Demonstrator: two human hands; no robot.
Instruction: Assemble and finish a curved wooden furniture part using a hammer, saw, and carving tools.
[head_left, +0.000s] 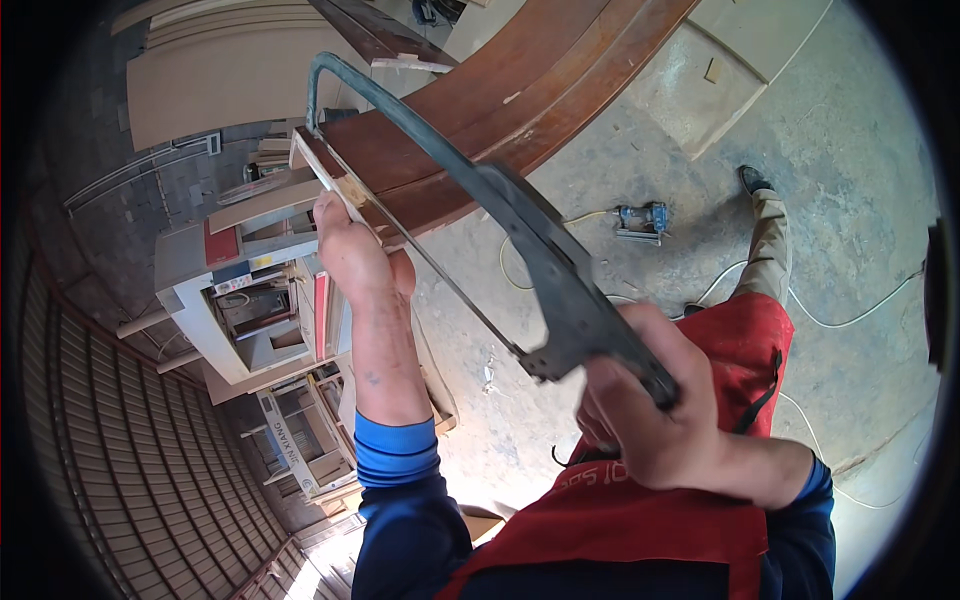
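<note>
My right hand (pixel 660 405) is wrapped round the handle of a dark hacksaw (pixel 440 150) with a bowed frame. The saw slants from the lower right to the upper left, its thin blade (pixel 445 275) running past my left wrist. At its far end the blade meets the pale end edge (pixel 322 172) of a curved, reddish-brown wooden panel (pixel 470 110); how deep it sits there I cannot tell. Close beside the blade, my left hand (pixel 355 258) grips the panel's end, thumb on the pale edge. Its other fingers are partly hidden.
A grey machine (pixel 190 300) stands on the left, with large pale boards (pixel 190 95) behind it. On the concrete floor lie a blue power tool (pixel 642 222) with a yellow hose, a white cord (pixel 840 325) and boards (pixel 690 90). My leg (pixel 768 245) reaches forward on the right.
</note>
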